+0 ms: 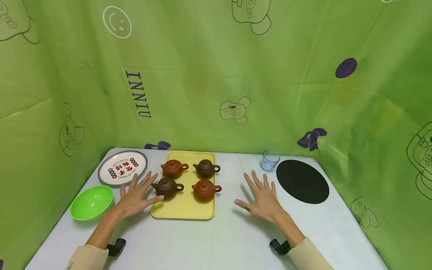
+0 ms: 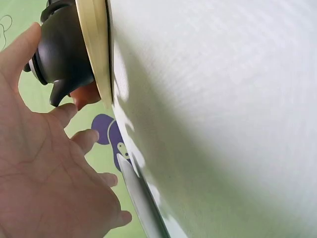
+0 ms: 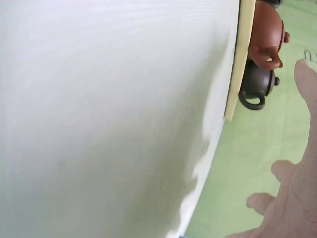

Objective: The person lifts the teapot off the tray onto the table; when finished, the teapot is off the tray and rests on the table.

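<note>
Teapots on yellow tray, left fingers and right fingers spread wide, empty, curtain (sideways "INNIU")

1 green bowl sits near 1 plate; 1 glass stands beside 1 black mat. Green curtain hangs behind.

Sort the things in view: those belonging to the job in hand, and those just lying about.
Likely the job, between the left hand and right hand: two reddish teapots, two dark teapots, yellow tray.

Apparently just lying about: white plate, green bowl, blue glass, black mat.
</note>
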A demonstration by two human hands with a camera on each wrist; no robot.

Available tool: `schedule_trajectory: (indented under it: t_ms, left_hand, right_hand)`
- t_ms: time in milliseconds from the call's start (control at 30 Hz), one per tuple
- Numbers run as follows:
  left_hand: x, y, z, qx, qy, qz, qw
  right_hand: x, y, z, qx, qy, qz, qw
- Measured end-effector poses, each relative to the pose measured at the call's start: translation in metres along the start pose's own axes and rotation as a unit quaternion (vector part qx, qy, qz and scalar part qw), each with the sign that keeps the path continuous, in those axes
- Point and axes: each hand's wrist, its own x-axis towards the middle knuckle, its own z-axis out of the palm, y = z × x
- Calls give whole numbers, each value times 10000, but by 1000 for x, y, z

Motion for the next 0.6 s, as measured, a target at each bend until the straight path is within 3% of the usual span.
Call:
schedule_trajectory:
  t_ms: [200,433,600]
  left_hand:
    - [4,-2,0,-215,33,102,9997]
    - [8,-3,1,-102,301,309,9990]
    - [9,0,1,-170,233,383,9988]
  right_hand:
    - [3,-6,0,121,-40,-32,9999]
    - [8,-11,4,345,-139,-73,9993]
    - [11,-16,6,391,-181,-173,9989]
